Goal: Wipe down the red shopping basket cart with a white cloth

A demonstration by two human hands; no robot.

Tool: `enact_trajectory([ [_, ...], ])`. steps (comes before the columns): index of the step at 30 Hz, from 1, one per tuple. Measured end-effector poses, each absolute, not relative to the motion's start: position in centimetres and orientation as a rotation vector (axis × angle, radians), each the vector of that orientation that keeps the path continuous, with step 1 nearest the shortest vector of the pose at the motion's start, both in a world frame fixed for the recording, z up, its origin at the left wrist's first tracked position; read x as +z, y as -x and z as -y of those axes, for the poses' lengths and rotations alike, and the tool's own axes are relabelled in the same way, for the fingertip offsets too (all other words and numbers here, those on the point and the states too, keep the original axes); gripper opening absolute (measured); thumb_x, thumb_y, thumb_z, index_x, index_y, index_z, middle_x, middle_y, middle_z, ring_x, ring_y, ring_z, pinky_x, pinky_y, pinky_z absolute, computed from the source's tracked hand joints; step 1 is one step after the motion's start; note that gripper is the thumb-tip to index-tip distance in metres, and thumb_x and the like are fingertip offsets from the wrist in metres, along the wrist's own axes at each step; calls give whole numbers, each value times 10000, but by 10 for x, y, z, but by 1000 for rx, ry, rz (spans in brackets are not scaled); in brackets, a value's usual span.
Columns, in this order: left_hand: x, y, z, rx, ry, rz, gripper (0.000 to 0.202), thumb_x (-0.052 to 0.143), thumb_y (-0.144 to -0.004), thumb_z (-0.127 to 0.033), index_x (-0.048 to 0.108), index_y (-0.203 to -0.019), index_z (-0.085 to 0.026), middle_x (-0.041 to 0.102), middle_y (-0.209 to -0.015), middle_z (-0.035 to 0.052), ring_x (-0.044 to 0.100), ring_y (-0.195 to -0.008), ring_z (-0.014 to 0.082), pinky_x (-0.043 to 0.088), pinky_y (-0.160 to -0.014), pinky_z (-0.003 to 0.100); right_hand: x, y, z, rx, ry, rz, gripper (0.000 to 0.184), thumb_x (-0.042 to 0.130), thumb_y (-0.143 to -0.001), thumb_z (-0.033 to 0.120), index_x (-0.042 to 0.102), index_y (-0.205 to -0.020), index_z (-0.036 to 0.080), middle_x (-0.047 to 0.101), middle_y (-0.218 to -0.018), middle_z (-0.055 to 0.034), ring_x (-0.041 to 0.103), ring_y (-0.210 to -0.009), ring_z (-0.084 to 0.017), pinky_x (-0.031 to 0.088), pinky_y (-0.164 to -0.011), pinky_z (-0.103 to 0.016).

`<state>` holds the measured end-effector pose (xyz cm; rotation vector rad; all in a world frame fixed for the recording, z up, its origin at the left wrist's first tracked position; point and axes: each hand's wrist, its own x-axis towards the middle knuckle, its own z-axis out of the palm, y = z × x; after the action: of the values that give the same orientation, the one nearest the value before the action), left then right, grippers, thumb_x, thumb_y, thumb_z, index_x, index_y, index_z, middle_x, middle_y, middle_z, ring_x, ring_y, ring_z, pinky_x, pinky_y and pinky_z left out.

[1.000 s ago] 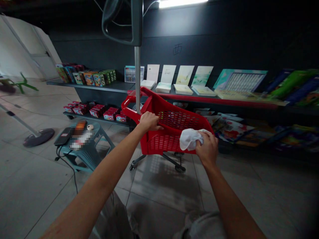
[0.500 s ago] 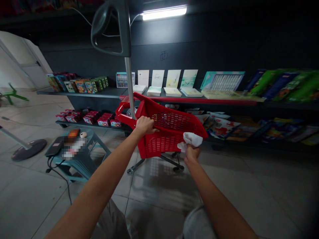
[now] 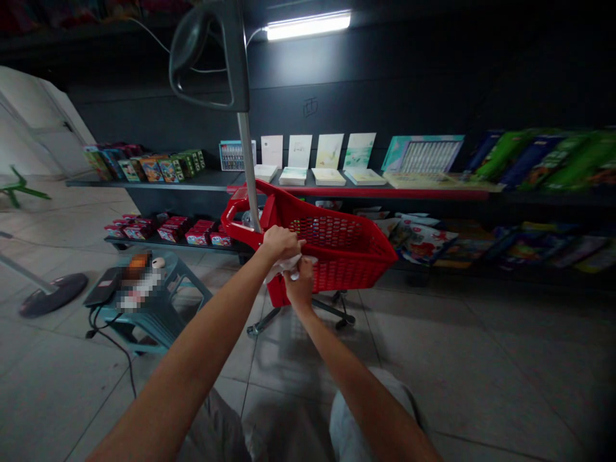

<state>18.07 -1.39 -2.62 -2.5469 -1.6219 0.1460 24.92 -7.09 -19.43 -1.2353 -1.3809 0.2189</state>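
A red plastic shopping cart [image 3: 344,273] with perforated sides stands in front of me on dark legs with casters. My left hand [image 3: 280,242] is closed over the cart's near top rim, close to the handle end. Just below and to the right of it, my right hand [image 3: 301,282] presses a crumpled white cloth [image 3: 287,264] against the near side of the cart. Part of the cloth is hidden by my fingers. Both hands are nearly touching.
A grey pole with a dark loop-shaped head [image 3: 212,58] rises behind the cart handle. To the left stands a blue-grey plastic stool [image 3: 185,282] carrying devices and a cable. Dark shelves [image 3: 192,181] with books, boxes and bagged goods run behind. A round-based stand [image 3: 52,295] is farther left.
My right hand has moved left along the cart's near side with the white cloth, from the front end to beside my left hand. My left hand stays on the rim.
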Motion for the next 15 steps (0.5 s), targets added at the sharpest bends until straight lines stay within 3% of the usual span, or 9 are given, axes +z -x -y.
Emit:
enact_trajectory([
  [5, -27, -181, 16, 151, 2537, 1622, 668, 327, -984, -648, 797, -1114, -190, 769, -1087, 170, 704, -1082, 304, 485, -908, 357, -195, -230, 77, 35, 1178, 1921, 415, 474, -925, 102, 637, -1280, 243, 533, -1393, -110, 430, -1344, -292, 382, -1152, -451],
  [15, -21, -174, 20, 141, 2510, 1663, 679, 334, -979, -660, 789, -1142, -183, 761, -1113, 176, 690, -1115, 308, 471, -937, 358, -266, -260, 81, -48, 1003, 2394, 255, 539, -962, 120, 691, -1146, 209, 659, -1263, -67, 504, -1261, -239, 458, -1091, -409],
])
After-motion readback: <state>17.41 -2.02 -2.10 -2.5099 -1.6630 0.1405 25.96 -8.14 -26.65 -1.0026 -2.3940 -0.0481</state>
